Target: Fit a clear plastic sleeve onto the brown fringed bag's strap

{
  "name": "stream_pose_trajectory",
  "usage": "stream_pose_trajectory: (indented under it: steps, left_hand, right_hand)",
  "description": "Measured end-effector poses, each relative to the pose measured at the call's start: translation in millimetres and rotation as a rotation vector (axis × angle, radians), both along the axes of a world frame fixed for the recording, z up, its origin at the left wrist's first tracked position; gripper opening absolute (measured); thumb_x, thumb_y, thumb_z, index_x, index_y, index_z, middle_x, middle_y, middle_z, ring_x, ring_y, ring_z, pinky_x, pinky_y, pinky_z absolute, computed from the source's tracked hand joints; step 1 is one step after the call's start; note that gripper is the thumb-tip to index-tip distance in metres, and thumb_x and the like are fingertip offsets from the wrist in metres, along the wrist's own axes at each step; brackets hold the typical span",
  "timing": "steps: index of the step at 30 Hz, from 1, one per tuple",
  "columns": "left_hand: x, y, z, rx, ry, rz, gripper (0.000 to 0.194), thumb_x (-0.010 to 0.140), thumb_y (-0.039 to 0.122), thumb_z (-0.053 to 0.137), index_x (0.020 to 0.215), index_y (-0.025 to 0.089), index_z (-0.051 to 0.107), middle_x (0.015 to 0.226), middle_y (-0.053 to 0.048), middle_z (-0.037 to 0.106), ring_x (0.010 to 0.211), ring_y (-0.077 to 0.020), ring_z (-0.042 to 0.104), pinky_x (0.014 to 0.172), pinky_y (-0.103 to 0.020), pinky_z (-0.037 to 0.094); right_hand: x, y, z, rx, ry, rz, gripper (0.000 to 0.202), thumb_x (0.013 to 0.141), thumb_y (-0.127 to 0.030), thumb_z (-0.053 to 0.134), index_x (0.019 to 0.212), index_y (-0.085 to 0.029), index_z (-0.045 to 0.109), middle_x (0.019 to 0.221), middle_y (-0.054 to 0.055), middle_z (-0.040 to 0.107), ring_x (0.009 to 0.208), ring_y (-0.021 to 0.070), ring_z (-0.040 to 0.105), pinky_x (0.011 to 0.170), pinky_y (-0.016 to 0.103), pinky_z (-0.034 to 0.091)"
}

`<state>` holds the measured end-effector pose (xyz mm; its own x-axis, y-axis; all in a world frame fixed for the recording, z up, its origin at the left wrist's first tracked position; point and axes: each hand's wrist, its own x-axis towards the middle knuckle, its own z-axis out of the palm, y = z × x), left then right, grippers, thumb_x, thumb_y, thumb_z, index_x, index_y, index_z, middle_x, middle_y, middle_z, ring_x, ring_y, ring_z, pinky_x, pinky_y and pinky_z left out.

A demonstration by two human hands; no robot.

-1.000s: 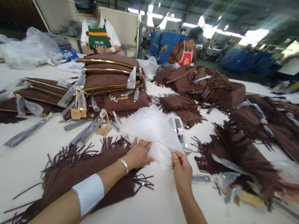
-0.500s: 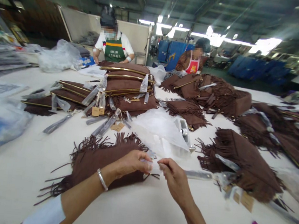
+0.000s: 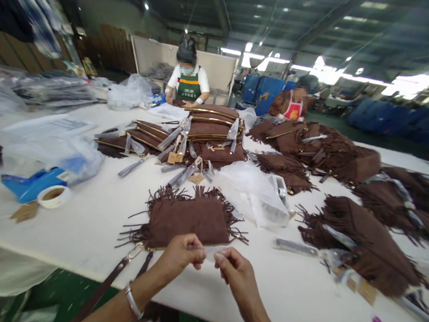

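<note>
Between my hands stretches a small piece of clear plastic [image 3: 212, 252]. My left hand [image 3: 182, 255], with a silver bangle on its wrist, pinches one end. The other end is in the fingertips of my right hand [image 3: 237, 270]. Just beyond them a brown fringed bag [image 3: 188, 216] lies flat on the white table [image 3: 92, 210], its fringe spread at the back and sides. From its near left corner a brown strap [image 3: 110, 277] with a metal clasp hangs over the table edge. Whether the plastic is a strip or a small sleeve I cannot make out.
A blue tape dispenser [image 3: 32, 184] and a tape roll [image 3: 54, 196] sit at left. Stacked brown bags [image 3: 212, 130] with gold zips stand behind, near white plastic wrapping [image 3: 242, 184]. Another fringed bag [image 3: 366, 241] lies at right. Two co-workers, one in a green apron [image 3: 189, 86], are across the table.
My view has swung left, bringing the tape dispenser and table edge into sight. My hands have drawn back from over the bag to its near edge, still pinching the plastic.
</note>
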<state>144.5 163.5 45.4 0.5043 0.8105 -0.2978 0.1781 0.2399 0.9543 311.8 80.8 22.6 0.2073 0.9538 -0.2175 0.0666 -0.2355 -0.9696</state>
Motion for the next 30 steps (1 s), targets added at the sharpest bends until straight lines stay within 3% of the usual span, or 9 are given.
stream_pose_trajectory:
  steps: [6, 12, 17, 21, 26, 30]
  left_hand:
    - [-48.7, -34.9, -11.6, 0.03, 0.041, 0.102, 0.023, 0.077, 0.035, 0.06, 0.066, 0.015, 0.057, 0.056, -0.002, 0.065, 0.049, -0.0149, 0.058, 0.054, -0.026, 0.042]
    - [-92.5, -69.4, -20.8, -0.015, 0.135, 0.174, 0.036, 0.085, 0.045, 0.05, 0.064, 0.017, 0.057, 0.054, 0.0, 0.065, 0.045, -0.0136, 0.055, 0.052, -0.025, 0.038]
    - [-123.8, -84.8, -33.1, -0.032, 0.042, 0.352, 0.022, 0.077, 0.037, 0.061, 0.069, 0.016, 0.06, 0.063, -0.004, 0.07, 0.061, -0.0178, 0.062, 0.062, -0.026, 0.042]
    - [-145.0, -92.1, -41.4, -0.065, 0.017, 0.438, 0.023, 0.068, 0.035, 0.07, 0.064, 0.017, 0.057, 0.062, -0.004, 0.069, 0.062, -0.0192, 0.061, 0.062, -0.027, 0.043]
    - [-167.7, -104.8, -50.2, -0.063, 0.032, 0.375, 0.036, 0.079, 0.05, 0.059, 0.069, 0.016, 0.061, 0.064, -0.005, 0.07, 0.062, -0.0199, 0.06, 0.061, -0.028, 0.042]
    - [-177.9, -111.2, -55.7, -0.042, 0.049, 0.275, 0.044, 0.086, 0.054, 0.05, 0.071, 0.016, 0.064, 0.069, -0.005, 0.07, 0.066, -0.0186, 0.059, 0.064, -0.027, 0.04]
  right_hand:
    - [-38.6, -14.4, -5.8, -0.046, -0.049, 0.084, 0.037, 0.083, -0.049, 0.059, 0.064, -0.019, 0.052, 0.051, -0.006, 0.042, 0.05, 0.0089, 0.036, 0.049, 0.022, 0.027]
    - [-80.9, -23.6, -15.3, -0.099, -0.016, 0.218, 0.043, 0.088, -0.054, 0.048, 0.072, -0.017, 0.061, 0.056, -0.002, 0.054, 0.048, 0.0099, 0.043, 0.049, 0.023, 0.032]
    - [-110.1, -21.4, -22.3, -0.159, 0.117, 0.205, 0.034, 0.082, -0.05, 0.059, 0.077, -0.016, 0.065, 0.055, -0.003, 0.054, 0.05, 0.0097, 0.045, 0.05, 0.022, 0.033]
    - [-132.9, -20.2, -18.6, -0.157, 0.232, 0.206, 0.033, 0.078, -0.047, 0.064, 0.068, -0.016, 0.059, 0.055, -0.004, 0.052, 0.048, 0.0077, 0.041, 0.048, 0.021, 0.03]
    - [-153.1, -24.9, -28.1, -0.163, 0.284, 0.257, 0.036, 0.084, -0.048, 0.058, 0.066, -0.017, 0.053, 0.055, -0.004, 0.05, 0.046, 0.0066, 0.036, 0.047, 0.022, 0.026]
    - [-156.8, -29.1, -37.6, -0.13, 0.159, 0.314, 0.035, 0.085, -0.047, 0.057, 0.069, -0.016, 0.055, 0.056, -0.004, 0.05, 0.049, 0.0079, 0.039, 0.048, 0.022, 0.027]
